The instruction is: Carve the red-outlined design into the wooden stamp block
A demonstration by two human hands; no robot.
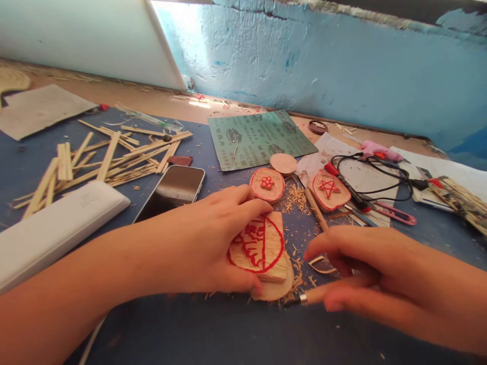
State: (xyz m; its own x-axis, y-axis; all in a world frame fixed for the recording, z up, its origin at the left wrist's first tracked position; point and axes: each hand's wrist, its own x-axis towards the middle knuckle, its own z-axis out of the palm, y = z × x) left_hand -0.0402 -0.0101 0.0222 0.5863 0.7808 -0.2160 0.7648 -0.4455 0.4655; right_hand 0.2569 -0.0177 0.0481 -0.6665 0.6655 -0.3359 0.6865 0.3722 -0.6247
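My left hand (213,238) grips a square wooden block (274,248) by its left side, thumb in front and fingers behind. On the block's face is a red circle with a red pattern inside, partly covered by my fingers. Beneath it lies a round wood slice (283,289). My right hand (365,274), a little blurred, holds a carving chisel (315,294) by its wooden handle between thumb and fingers. The chisel's dark tip points left, near the slice's front edge. A second wooden-handled tool (315,209) lies just beyond my right hand.
Behind the block are wood slices with a red flower (267,184) and star (328,189), a plain slice (283,163) and green sandpaper (262,137). Left lie a phone (175,185), a white case (68,223) and wooden sticks (125,157). Black cable (375,177) and a pink cutter (395,213) are right.
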